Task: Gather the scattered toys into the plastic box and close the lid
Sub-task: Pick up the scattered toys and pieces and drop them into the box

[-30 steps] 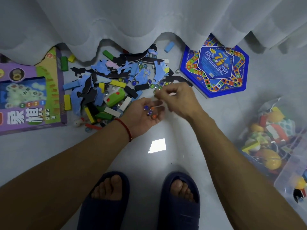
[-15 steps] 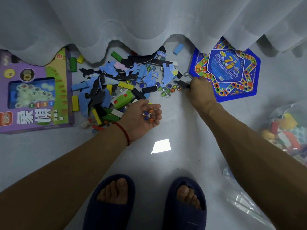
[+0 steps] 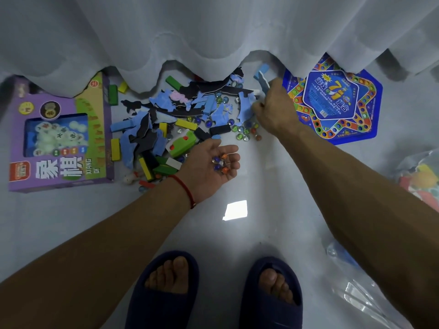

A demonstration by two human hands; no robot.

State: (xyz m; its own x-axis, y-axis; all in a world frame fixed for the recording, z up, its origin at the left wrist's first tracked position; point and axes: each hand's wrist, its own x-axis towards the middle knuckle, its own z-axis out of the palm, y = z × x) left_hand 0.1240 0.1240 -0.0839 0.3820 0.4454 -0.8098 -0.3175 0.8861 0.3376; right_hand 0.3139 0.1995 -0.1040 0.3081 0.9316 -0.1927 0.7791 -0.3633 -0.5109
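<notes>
1. Seen at the floor's left edge: a purple chess-set box (image 3: pixel 60 136), lying flat, its top partly under the white curtain (image 3: pixel 190 32).
2. Spread just right of it along the curtain hem: scattered toys (image 3: pixel 171 124) — blue and black foam pieces, coloured wooden blocks, loose glass marbles (image 3: pixel 244 131).
3. Held palm-up near the heap's front edge: the left hand (image 3: pixel 211 169), fingers loosely cupped round a few blue and orange marbles (image 3: pixel 221 163) resting in the palm.
4. Reached into the heap's right side: the right hand (image 3: pixel 276 110), knuckles up, fingers curled down among foam pieces; hold on anything impossible to tell.
5. Lying beside that hand: a blue hexagonal game board (image 3: pixel 332 103).
6. Glimpsed at the floor's right edge: a clear plastic box (image 3: pixel 420 172) with colourful toys inside, mostly cropped.
</notes>
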